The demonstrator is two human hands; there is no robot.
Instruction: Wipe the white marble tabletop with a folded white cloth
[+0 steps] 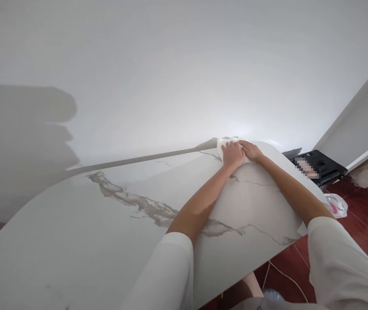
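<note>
A white marble-patterned table top [113, 224] with grey veins fills the lower middle of the view. At its far right corner lies a white cloth [224, 144]. My left hand [232, 154] presses flat on the cloth with fingers together. My right hand [251, 150] rests beside it, partly over the cloth's right edge, fingers laid flat. Both arms reach forward from white sleeves.
A white wall stands right behind the table. A black device [319, 165] sits on the red tiled floor [358, 224] past the table's right end. A white plastic bag [336, 204] lies on the floor nearby. A thin cord [287, 277] runs across the tiles.
</note>
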